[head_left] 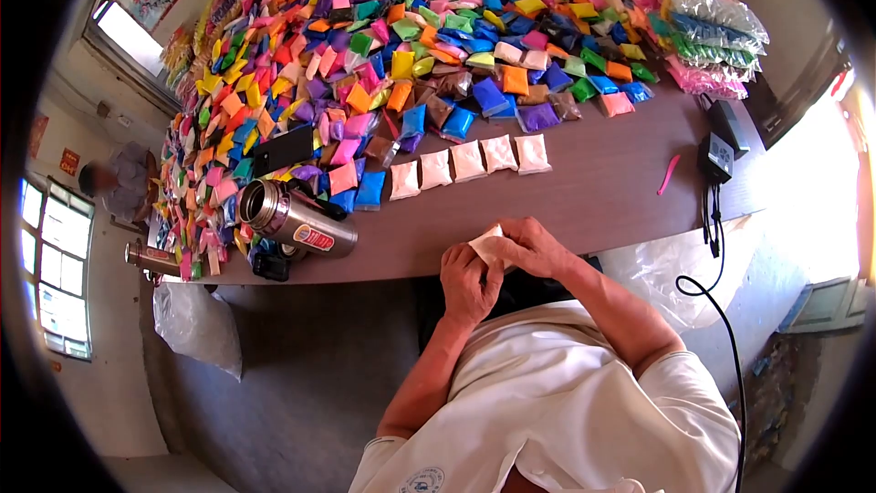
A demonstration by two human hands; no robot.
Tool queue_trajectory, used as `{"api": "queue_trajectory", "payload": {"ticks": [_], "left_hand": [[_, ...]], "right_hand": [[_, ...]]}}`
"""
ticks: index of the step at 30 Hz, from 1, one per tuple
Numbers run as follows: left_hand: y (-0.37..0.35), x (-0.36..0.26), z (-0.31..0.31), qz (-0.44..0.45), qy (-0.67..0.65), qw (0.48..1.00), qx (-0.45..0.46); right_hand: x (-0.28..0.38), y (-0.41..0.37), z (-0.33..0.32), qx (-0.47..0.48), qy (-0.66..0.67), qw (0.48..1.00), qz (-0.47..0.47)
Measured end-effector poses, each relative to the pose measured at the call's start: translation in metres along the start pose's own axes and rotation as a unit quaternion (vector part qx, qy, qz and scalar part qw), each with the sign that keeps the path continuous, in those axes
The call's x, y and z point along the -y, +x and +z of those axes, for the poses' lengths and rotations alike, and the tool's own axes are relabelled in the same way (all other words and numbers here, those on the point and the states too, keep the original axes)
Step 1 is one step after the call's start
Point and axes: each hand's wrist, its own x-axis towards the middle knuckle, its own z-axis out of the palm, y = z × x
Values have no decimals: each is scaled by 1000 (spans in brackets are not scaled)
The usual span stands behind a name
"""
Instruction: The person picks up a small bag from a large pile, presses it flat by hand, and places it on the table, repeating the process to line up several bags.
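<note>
Just over the table's front edge, my left hand (469, 287) and my right hand (535, 248) are together on a small cream-coloured packet (485, 243). Fingers of both hands are closed on it and cover much of its surface. Beyond them, several pale pinkish-white packets (467, 162) lie side by side in a slightly slanting row on the dark table (575, 196). Behind that row spreads a large heap of small packets (429, 46) in many colours.
A steel flask (310, 226) lies tilted at the left, near a black phone (284, 151). Rightward are a pink strip (669, 174), a black power adapter (716, 158) with a hanging cable, and stacked clear-wrapped packs (712, 27). Another person (123, 184) is at far left.
</note>
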Motion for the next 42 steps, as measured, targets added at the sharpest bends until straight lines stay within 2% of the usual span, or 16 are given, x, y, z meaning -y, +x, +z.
{"api": "queue_trajectory", "payload": {"ticks": [10,12,18,22,24,37,42], "left_hand": [[-3,3,1,3,18,1000,-1],[-3,3,1,0,16,1000,2],[-3,2,2,0,15,1000,-4],[-2,1,2,-6,13,1000,-3],[-2,1,1,-4,12,1000,-4],[-4,2,2,2,31,1000,4],[-3,1,1,6,37,999,5]], "right_hand": [[-3,0,-9,41,58,995,63],[-1,0,-6,37,88,995,33],[-14,3,-3,34,72,997,0],[-11,4,1,33,64,997,36],[-16,6,1,27,58,998,5],[-9,1,-3,20,22,999,18],[-16,2,-3,8,9,1000,-10]]}}
